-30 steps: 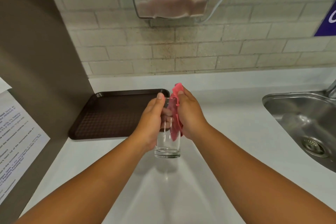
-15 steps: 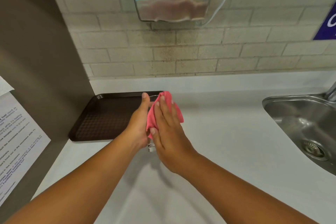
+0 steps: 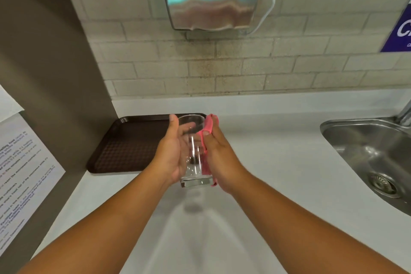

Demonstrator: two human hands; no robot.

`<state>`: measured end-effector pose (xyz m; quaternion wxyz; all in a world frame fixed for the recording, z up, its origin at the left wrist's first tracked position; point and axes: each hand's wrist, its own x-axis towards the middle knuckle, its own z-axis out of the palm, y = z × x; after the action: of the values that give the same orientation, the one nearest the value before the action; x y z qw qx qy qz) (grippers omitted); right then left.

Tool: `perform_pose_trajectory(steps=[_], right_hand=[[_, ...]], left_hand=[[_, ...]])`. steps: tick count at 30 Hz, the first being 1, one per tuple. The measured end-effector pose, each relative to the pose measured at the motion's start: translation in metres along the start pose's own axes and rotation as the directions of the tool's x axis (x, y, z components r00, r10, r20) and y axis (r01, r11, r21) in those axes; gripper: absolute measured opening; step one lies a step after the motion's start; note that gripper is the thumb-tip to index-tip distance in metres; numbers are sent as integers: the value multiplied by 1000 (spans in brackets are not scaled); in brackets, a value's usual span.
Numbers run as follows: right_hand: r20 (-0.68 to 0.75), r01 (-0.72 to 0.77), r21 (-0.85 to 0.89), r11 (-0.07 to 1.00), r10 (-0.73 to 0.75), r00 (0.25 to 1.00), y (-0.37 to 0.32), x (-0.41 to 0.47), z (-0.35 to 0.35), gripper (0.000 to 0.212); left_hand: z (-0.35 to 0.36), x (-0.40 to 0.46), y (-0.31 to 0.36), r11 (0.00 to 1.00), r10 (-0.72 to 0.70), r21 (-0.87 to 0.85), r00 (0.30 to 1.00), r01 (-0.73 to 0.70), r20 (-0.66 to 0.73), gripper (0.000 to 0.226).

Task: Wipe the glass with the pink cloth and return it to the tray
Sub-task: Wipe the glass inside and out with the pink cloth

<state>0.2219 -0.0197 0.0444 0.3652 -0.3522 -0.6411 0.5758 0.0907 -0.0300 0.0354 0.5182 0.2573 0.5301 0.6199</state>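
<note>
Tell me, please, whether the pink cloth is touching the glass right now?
Touching. The head view shows the right hand pressing the pink cloth flat against the glass, no gap visible.

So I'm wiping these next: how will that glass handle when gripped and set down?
The glass looks rigid and probably fragile, being clear and thin-walled. Its smooth sides may be slippery. It's tall and narrow, so it could tip on the tray.
</note>
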Motion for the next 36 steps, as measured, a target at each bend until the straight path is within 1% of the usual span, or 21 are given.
perform_pose_trajectory(steps=[2, 4, 5, 7, 9, 10, 11, 13, 14, 15, 17, 19, 20, 23, 24, 26, 29, 31, 33, 34, 36], right_hand=[[40, 137, -92, 986, -134, 990, 8, -18, 10, 61], [106, 283, -220, 934, -266, 958, 17, -32, 19, 64], [127, 320, -304, 897, -295, 947, 21, -36, 23, 66], [131, 335, -423, 842, -309, 942, 21, -37, 26, 70], [119, 383, -535, 753, -381, 917, 14, -30, 25, 71], [88, 384, -570, 727, -410, 908, 11, -24, 23, 69], [27, 349, -558, 753, -404, 914, 9, -15, 19, 66], [-130, 175, -369, 913, -237, 963, -3, -3, 10, 63], [-173, 90, -274, 958, -141, 975, -5, 3, 6, 62], [-194, 27, -179, 983, -63, 979, -5, 7, 3, 60], [-209, -28, -93, 995, 8, 978, 0, 8, 2, 58], [-219, -33, -55, 998, 20, 975, 3, 6, 2, 58], [-229, -26, -44, 999, 15, 973, 6, 5, 1, 57], [-215, -8, 14, 1000, 11, 976, 10, 1, -3, 57], [-207, -5, 19, 1000, 9, 978, 11, 0, -3, 56], [-193, 5, -1, 1000, -5, 981, 11, -1, -2, 57], [-171, -1, -8, 1000, 0, 985, 10, 2, -4, 57], [-158, -23, 50, 998, 31, 987, 11, 2, -6, 57], [-131, -32, 112, 993, 47, 990, 13, -4, -4, 57], [-117, -18, 107, 994, 31, 993, 15, -10, -1, 58], [-77, 55, 30, 998, -53, 996, 18, -24, 5, 62]], left_hand=[[-6, 6, 7, 998, 3, -67, 999, -5, -33, 79], [-12, 9, 14, 994, 13, -109, 998, -20, -67, 76], [-13, 9, 17, 994, 17, -110, 997, -26, -80, 75], [-13, 6, 17, 995, 19, -92, 996, -27, -84, 74], [-7, 1, 13, 999, 31, -25, 998, -32, -58, 73], [-2, -2, 9, 999, 40, 18, 999, -39, -28, 73], [2, -4, 5, 997, 54, 55, 999, -54, 1, 73], [11, -8, -2, 991, 79, 109, 996, -83, 39, 73], [15, -10, -3, 987, 89, 127, 995, -94, 48, 74], [17, -10, -5, 985, 97, 137, 994, -104, 56, 75], [18, -10, -9, 986, 86, 137, 991, -100, 102, 78], [18, -10, -9, 979, 64, 180, 986, -92, 155, 79], [19, -10, -7, 972, 48, 219, 984, -86, 171, 75], [23, -9, -1, 936, -26, 349, 986, -34, 165, 47], [24, -8, 0, 930, -40, 368, 990, -14, 139, 47], [25, -7, -2, 946, -32, 324, 996, 5, 80, 43], [28, -8, -3, 963, 3, 269, 1000, -2, -2, 51], [26, -6, -3, 967, -12, 256, 1000, 17, -20, 49], [22, -4, 3, 974, -46, 219, 998, 56, -51, 56], [18, 0, 8, 979, -64, 188, 994, 79, -85, 61], [11, 9, 21, 987, -104, 105, 980, 123, -171, 70]])
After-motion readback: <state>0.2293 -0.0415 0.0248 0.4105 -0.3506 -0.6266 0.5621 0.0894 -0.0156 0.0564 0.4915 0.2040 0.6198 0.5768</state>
